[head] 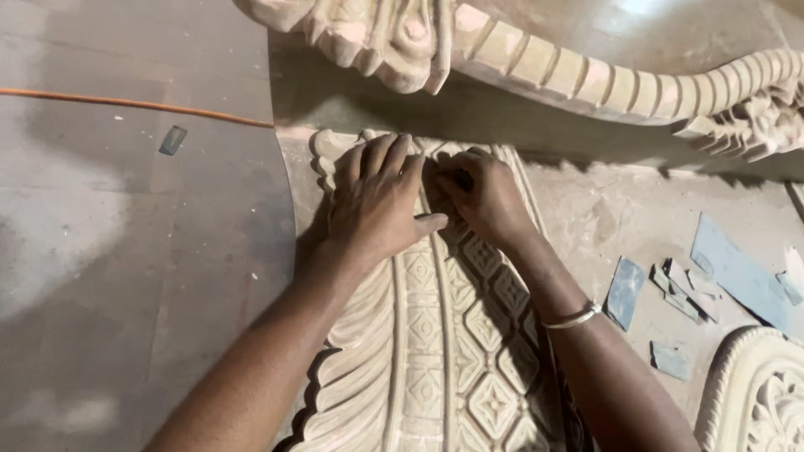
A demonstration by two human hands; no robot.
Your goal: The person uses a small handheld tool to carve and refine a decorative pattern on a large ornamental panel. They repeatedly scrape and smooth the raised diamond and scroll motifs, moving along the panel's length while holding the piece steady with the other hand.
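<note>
Our left hand (377, 197) lies flat, fingers spread, on the carving (444, 335); our right hand (481, 197) curls, pinching unseen. The carving runs lengthwise away from us.

Bare floor (126, 251) lies open to our left. Ahead a ribbed carving (586, 75) blocks us; sandpaper scraps (670, 293) litter our right.

Matt, pale carved panel (452, 351), seemingly wood; dusty grey sandpaper scraps (670, 293); shiny metal bangle (574, 316).

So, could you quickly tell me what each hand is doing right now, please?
Left hand: open, fingers spread, resting flat on the carved wooden panel.
Right hand: fingers curled, pressed on the carving; whether it holds anything cannot be told.
</note>
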